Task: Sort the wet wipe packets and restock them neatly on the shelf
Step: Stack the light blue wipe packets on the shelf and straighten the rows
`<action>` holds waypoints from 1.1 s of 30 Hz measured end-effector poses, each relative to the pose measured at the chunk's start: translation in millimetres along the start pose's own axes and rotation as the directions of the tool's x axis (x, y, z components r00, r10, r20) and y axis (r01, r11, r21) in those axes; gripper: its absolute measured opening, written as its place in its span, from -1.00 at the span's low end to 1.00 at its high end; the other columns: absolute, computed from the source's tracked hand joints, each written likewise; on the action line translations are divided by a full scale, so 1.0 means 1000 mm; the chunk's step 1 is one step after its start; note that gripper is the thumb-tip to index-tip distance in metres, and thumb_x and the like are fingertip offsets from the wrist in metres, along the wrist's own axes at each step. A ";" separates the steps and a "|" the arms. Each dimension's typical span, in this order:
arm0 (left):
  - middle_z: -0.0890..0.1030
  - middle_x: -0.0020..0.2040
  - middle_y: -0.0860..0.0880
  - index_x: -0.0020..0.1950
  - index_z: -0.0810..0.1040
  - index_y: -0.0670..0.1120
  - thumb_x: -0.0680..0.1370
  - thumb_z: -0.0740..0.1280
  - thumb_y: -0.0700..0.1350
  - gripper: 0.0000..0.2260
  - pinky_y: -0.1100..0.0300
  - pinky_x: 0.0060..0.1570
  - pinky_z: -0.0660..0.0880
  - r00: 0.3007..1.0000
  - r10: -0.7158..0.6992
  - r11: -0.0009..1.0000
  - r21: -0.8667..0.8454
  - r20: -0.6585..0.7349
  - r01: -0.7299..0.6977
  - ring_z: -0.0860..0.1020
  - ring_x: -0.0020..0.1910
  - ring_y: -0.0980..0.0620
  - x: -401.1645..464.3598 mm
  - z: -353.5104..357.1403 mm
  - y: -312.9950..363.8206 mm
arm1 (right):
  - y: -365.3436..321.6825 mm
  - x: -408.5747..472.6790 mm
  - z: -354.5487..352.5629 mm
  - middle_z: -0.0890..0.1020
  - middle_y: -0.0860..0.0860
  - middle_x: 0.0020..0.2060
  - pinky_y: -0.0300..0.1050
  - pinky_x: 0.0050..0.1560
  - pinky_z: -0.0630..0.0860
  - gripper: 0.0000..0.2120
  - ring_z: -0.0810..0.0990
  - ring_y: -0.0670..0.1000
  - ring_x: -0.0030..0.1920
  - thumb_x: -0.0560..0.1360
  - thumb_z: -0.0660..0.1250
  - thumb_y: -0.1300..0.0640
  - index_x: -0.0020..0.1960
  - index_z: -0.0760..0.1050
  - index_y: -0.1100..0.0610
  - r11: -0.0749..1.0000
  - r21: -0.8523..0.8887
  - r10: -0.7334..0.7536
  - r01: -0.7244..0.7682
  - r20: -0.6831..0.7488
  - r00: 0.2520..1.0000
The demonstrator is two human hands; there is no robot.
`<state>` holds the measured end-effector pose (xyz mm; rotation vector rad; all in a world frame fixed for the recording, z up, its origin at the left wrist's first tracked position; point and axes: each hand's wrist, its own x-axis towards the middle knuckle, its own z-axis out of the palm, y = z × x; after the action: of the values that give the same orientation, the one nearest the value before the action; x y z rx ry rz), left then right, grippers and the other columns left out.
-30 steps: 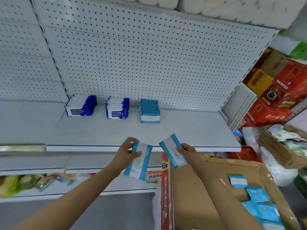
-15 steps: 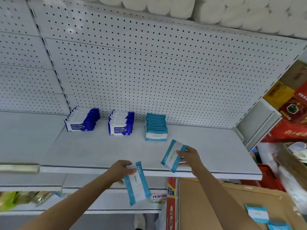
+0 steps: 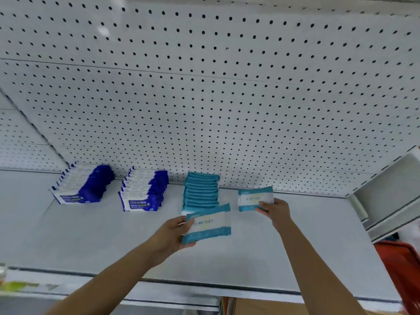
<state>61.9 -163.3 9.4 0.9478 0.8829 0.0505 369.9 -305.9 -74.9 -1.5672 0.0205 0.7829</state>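
Two held packets [image 3: 208,223], three shelf rows [image 3: 201,193]

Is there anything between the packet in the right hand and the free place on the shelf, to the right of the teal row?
Nothing visible. The right hand holds its teal packet over bare shelf right of the teal row.
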 end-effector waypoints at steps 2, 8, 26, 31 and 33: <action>0.71 -0.06 -0.06 0.18 0.56 -0.13 0.62 0.25 -0.10 -0.80 0.24 -0.24 0.61 1.000 -0.026 0.997 -0.073 -0.002 0.026 0.66 -0.18 0.04 0.010 0.011 0.003 | -0.004 0.021 0.001 0.57 0.30 0.04 -0.06 -0.10 0.66 -0.75 0.59 0.27 0.04 0.46 0.32 0.51 0.13 0.46 0.48 0.999 0.034 -0.021 0.021 -0.007 1.000; 0.71 -0.01 -0.10 0.20 0.52 -0.17 0.63 0.24 -0.13 -0.80 0.19 -0.19 0.64 0.999 -0.045 0.993 -0.114 -0.002 0.044 0.68 -0.12 0.00 0.036 0.029 0.012 | 0.004 0.067 0.004 0.66 0.11 -0.10 -0.06 -0.14 0.59 -0.81 0.61 0.14 -0.11 0.42 0.47 0.27 0.03 0.57 0.21 0.852 -0.505 -0.224 0.137 -0.115 0.968; 0.69 -0.05 0.06 0.05 0.63 -0.05 0.56 0.36 -0.27 -0.85 0.36 -0.19 0.56 0.960 0.268 0.873 0.441 -0.081 -0.207 0.67 -0.12 0.12 0.114 0.083 0.032 | -0.015 0.081 -0.004 0.67 0.11 -0.03 -0.05 -0.01 0.49 -0.67 0.61 0.14 0.00 0.49 0.40 -0.06 0.03 0.59 0.21 0.776 -0.630 -0.263 0.011 -0.308 0.914; 0.70 -0.04 0.00 -0.02 0.67 -0.01 0.55 0.39 -0.23 -0.86 0.39 -0.21 0.54 0.933 0.350 0.792 0.559 -0.085 -0.246 0.63 -0.19 0.21 0.162 0.105 0.034 | -0.031 0.022 -0.013 0.71 0.09 -0.12 -0.13 -0.39 0.39 -0.76 0.62 0.02 -0.18 0.56 0.34 0.03 0.02 0.62 0.20 0.986 -0.102 -0.121 0.133 0.117 0.986; 0.69 -0.03 0.05 0.06 0.69 -0.07 0.54 0.40 -0.21 -0.86 0.49 -0.21 0.49 0.920 0.386 0.737 0.621 -0.061 -0.267 0.62 -0.14 0.18 0.176 0.116 0.031 | -0.029 0.015 -0.018 0.69 0.14 -0.15 -0.14 -0.41 0.46 -0.86 0.58 0.04 -0.22 0.49 0.40 0.17 0.01 0.61 0.22 0.965 -0.173 -0.164 0.196 0.185 0.969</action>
<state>266.2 -153.3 -48.1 1.7291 0.9097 0.1723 402.4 -310.0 -58.0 -1.6503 -0.3262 0.7883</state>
